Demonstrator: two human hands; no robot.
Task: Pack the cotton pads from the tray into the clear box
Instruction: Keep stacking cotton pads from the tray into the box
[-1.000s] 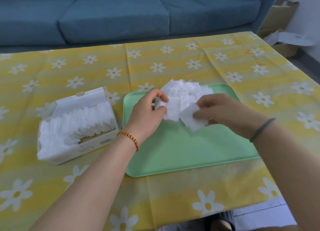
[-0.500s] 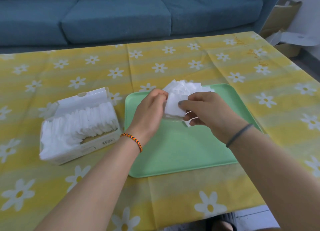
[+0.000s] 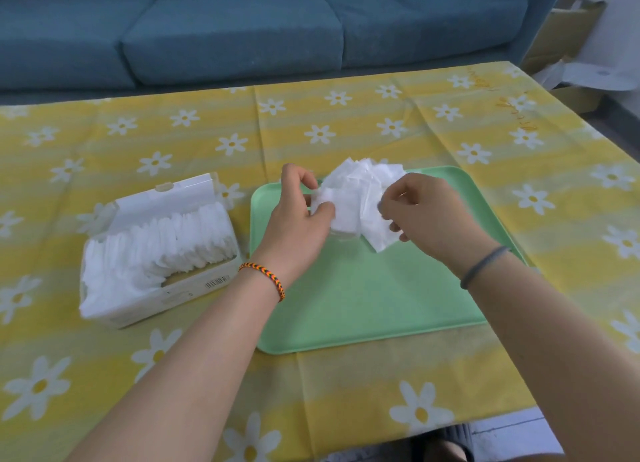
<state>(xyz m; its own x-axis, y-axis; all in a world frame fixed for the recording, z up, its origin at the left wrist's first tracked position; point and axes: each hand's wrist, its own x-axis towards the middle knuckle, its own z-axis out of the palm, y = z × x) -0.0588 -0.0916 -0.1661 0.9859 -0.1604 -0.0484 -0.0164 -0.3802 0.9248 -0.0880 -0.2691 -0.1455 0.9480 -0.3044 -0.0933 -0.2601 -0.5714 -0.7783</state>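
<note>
**Both hands in the cotton-pad pile on the green tray**

Yellow cloth printed with white daisies covers the table, with a blue sofa behind it and a cardboard box on the floor at the far right

The left hand has its thumb and forefinger curled round the near-left edge of the cotton pads, pinching a small wad of them. The right hand has its fingers bent inward at the right side of the same pile; it seems to be pinching one loose pad that hangs below the fingertips, though blur hides the contact itself. A braided orange-and-black bracelet sits on the left wrist, a grey band on the right

The pads lie heaped at the far end of the mint-green tray. Just left of the tray stands the clear box, lid tipped back, packed with a row of white pads standing on edge. A barcode label shows on the box's near side; its print is too small to read. Orange writing runs along the cloth's far right edge, also illegible
</note>
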